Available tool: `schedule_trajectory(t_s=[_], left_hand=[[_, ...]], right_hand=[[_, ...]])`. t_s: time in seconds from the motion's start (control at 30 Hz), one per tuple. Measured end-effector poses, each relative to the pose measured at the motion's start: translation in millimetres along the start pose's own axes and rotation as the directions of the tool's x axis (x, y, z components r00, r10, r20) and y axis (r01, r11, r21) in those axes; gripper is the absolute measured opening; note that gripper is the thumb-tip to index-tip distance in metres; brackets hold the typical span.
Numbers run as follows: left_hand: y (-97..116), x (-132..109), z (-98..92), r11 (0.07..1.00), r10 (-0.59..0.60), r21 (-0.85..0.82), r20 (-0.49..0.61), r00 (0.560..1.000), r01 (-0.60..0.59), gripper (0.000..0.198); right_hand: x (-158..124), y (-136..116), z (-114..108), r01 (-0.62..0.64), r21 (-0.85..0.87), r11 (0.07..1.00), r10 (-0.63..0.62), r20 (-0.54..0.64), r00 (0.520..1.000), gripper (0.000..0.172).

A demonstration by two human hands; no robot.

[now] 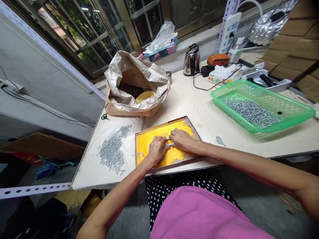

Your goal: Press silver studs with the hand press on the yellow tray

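My left hand (pixel 157 150) and my right hand (pixel 181 140) are close together over a shallow tray (pixel 136 149) with a yellow bottom and low brown sides. The fingers of both hands are bent and pressed together, and thin pale pieces show between the fingertips, too small to name. Small metal pins (pixel 189 123) lie along the tray's right side and near edge, with a few at its left. To the left, a heap of similar metal pins (pixel 112 149) is spread on a pale cloth (pixel 92 172).
Behind the tray stands an open sack (pixel 139 111) holding dark contents and a yellow dish (pixel 146 96). A green basket (pixel 296 114) of metal pins is at the right. Farther back are a steel kettle (pixel 191 61) and a cabled orange battery (pixel 218 59). Green-handled scissors (pixel 105 117) lie beside the sack.
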State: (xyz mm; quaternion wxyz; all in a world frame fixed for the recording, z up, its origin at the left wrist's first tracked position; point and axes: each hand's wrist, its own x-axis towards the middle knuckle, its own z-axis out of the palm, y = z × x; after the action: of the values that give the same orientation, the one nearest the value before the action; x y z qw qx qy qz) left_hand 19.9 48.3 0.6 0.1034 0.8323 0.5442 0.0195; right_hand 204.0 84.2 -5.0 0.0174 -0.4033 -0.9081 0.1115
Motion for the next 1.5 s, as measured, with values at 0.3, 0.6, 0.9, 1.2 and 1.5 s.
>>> schedule_trajectory(t_s=[0.3,0.6,0.9,1.2,1.5], left_hand=[[20,-28,20.2,0.982,0.181,-0.053,0.02,0.983,-0.18,0.02],[-35,-62,-12.0,0.988,-0.112,-0.13,-0.259,0.959,0.081,0.026],[-156,-116,-42.4,0.826,-0.48,0.327,-0.021,0.877,0.46,0.03],[-171,-111,-48.0,0.856,-0.439,0.303,-0.004,0.899,0.419,0.029],[-175,-120,-42.2,0.844,-0.461,0.317,0.017,0.887,0.432,0.029]], right_hand=[[20,35,12,0.067,-0.046,0.997,-0.073,-0.131,0.989,0.019],[18,33,33,0.068,-0.142,0.988,-0.099,-0.221,0.97,0.017],[16,32,41,0.056,-0.125,0.991,-0.086,-0.247,0.965,0.02],[14,30,40,0.044,-0.134,0.99,-0.078,-0.255,0.964,0.02],[12,27,36,0.039,-0.162,0.986,-0.082,-0.266,0.961,0.017]])
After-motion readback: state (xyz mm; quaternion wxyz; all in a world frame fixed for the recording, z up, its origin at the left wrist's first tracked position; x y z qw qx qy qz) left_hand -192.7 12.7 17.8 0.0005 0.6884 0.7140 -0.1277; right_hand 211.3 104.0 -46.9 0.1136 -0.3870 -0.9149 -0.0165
